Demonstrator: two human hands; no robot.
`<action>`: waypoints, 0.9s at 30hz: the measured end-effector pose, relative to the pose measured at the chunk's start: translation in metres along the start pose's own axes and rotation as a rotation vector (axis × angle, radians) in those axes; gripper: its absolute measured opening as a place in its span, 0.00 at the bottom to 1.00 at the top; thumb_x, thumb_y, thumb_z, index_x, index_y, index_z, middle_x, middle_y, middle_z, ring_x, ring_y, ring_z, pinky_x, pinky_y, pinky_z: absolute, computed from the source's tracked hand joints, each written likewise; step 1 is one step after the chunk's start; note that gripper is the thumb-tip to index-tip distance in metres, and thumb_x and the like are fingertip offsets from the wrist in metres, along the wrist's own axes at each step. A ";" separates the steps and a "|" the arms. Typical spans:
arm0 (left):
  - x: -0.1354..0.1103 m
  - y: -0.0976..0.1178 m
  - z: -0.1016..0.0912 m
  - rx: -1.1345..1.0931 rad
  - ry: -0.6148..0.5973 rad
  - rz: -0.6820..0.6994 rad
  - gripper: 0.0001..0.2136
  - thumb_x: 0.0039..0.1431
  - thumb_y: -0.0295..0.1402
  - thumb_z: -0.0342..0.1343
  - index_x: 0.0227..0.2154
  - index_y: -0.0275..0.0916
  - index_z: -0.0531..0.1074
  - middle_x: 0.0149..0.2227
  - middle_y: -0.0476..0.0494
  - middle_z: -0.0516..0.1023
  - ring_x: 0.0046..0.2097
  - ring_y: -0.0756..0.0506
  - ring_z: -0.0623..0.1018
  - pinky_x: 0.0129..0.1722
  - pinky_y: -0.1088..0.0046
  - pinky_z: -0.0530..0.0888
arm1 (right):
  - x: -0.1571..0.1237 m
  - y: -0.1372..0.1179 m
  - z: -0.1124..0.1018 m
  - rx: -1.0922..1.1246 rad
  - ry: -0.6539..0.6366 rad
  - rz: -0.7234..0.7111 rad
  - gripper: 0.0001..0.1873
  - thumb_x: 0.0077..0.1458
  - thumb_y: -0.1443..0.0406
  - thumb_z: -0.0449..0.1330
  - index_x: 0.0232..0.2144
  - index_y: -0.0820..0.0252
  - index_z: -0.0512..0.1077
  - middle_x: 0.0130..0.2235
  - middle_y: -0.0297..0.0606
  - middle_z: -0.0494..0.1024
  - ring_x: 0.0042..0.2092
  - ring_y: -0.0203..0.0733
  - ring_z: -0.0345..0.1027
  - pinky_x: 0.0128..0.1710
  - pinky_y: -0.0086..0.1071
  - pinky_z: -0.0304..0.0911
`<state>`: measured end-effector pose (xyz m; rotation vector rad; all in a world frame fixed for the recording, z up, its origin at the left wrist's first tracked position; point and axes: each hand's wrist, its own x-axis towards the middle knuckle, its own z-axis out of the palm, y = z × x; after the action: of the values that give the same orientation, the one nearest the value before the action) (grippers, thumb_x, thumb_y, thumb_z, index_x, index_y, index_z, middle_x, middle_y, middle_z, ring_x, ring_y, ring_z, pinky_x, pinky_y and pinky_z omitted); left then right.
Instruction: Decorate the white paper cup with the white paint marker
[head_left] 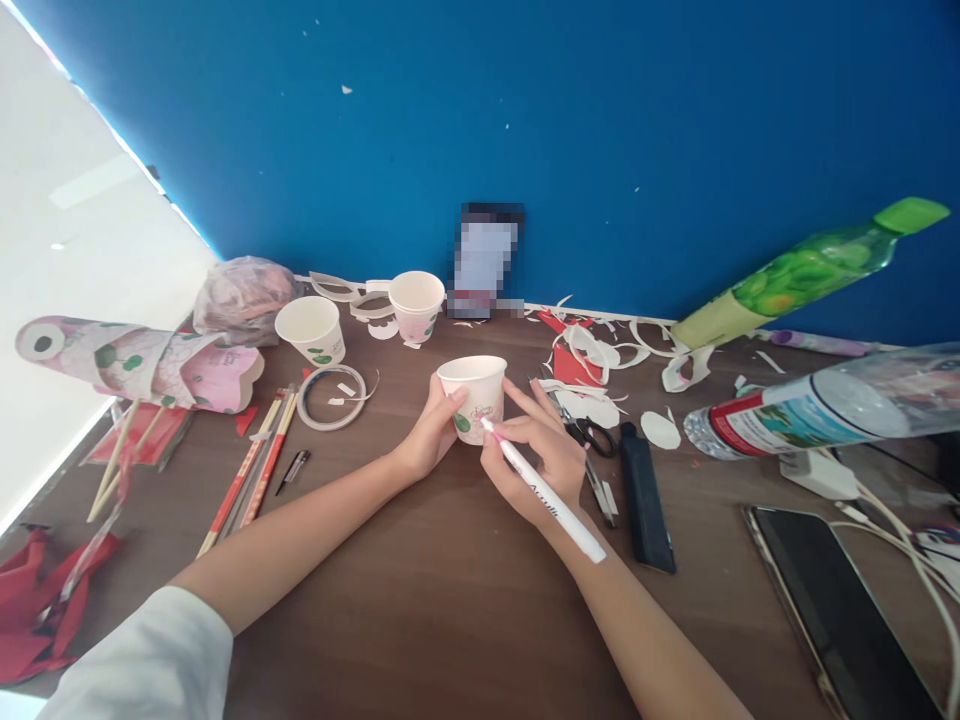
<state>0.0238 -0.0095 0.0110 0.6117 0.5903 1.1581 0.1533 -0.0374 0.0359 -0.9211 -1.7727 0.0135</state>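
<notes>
Head view: right hand slants marker at paper cup

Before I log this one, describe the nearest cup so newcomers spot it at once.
Start at the blue wall. Before it, over the brown table, the left hand holds the cup, a white marker at its side. Unlike the other cups, it alone is held.

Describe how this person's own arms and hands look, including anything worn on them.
The left hand and right hand are both ungloved. A loose, pale, whitish sleeve covers the upper part of the left arm in view; the right arm shows bare, with no sleeve in the picture.
</notes>
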 end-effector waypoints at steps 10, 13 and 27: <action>0.001 -0.001 -0.001 -0.016 0.003 0.018 0.20 0.50 0.42 0.62 0.43 0.42 0.63 0.48 0.44 0.72 0.54 0.38 0.71 0.55 0.56 0.65 | -0.004 0.003 0.002 0.026 0.032 0.027 0.11 0.47 0.76 0.61 0.28 0.57 0.67 0.25 0.33 0.78 0.47 0.56 0.77 0.54 0.56 0.68; 0.001 -0.001 -0.001 -0.030 0.000 0.017 0.19 0.50 0.41 0.61 0.43 0.42 0.64 0.48 0.44 0.73 0.55 0.37 0.71 0.56 0.55 0.64 | -0.003 0.003 0.002 0.043 0.036 0.041 0.11 0.47 0.76 0.61 0.28 0.57 0.67 0.25 0.33 0.78 0.47 0.55 0.77 0.54 0.55 0.68; 0.001 0.002 0.003 -0.054 0.019 -0.007 0.19 0.48 0.39 0.61 0.42 0.41 0.64 0.51 0.43 0.72 0.59 0.36 0.68 0.57 0.53 0.63 | -0.003 0.004 0.003 0.113 0.087 0.069 0.12 0.47 0.77 0.60 0.28 0.56 0.65 0.24 0.30 0.74 0.45 0.53 0.78 0.53 0.56 0.69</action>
<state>0.0247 -0.0079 0.0140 0.5533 0.5748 1.1708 0.1536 -0.0347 0.0304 -0.8874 -1.6420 0.1152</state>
